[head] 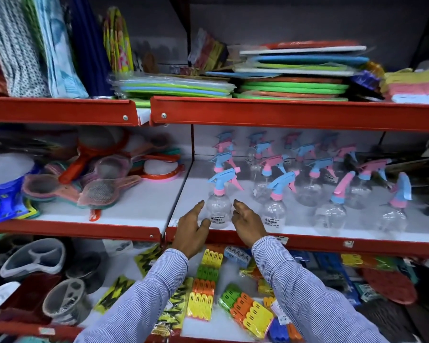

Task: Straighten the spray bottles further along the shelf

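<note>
Item: clear spray bottle [219, 209], blue trigger head, pink collar, barcode label on the front. Location: front left corner of the white middle shelf [183, 206], upright, first in a group of like bottles.

Left hand [192, 226]: fingers straight and relaxed, just beside the bottle's left flank; thumb near its base; contact cannot be told. Right hand [248, 222]: fingers loosely bent, just beside the bottle's right flank; holds nothing. The two hands stand apart with the bottle between them. Both arms in blue striped sleeves.

Neighbouring stock: further spray bottles [275, 204] in rows behind and to the right. Mesh strainers [98, 190] in the next bay left. Stacked coloured mats [292, 78] on the shelf above. Packs of clothes pegs [203, 293] on the shelf below.
</note>
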Tool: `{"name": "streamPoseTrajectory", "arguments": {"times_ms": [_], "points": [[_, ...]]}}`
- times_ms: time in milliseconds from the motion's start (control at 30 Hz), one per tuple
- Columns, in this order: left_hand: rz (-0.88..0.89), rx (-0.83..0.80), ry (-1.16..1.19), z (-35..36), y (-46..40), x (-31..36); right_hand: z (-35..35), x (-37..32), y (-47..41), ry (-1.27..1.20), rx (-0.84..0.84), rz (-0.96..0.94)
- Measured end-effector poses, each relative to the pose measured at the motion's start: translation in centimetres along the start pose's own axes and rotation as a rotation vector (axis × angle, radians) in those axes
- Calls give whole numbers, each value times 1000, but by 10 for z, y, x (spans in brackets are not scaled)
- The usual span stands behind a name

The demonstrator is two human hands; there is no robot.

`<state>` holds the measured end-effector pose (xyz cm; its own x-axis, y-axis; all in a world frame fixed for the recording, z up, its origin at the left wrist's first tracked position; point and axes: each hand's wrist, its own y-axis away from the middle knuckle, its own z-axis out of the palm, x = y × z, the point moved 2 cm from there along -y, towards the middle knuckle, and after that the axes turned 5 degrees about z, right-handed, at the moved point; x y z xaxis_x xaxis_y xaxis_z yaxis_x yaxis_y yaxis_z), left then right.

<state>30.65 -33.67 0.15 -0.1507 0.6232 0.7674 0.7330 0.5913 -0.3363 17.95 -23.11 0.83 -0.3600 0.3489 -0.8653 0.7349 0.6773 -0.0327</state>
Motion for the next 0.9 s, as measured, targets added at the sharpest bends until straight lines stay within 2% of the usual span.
{"name": "streamPoseTrajectory", "arguments": {"times_ms": [200, 400, 667, 900], "points": [[17, 57, 54, 10, 2, 7, 2, -7, -5, -66, -21, 35], [32, 68, 93, 13, -2, 4, 5, -4, -1, -62, -2, -9], [66, 74, 99, 13, -5, -2, 2, -7, 11, -88, 25, -69], [90, 90, 74, 11, -3, -2, 4, -3, 13, -130, 3, -44]]}}
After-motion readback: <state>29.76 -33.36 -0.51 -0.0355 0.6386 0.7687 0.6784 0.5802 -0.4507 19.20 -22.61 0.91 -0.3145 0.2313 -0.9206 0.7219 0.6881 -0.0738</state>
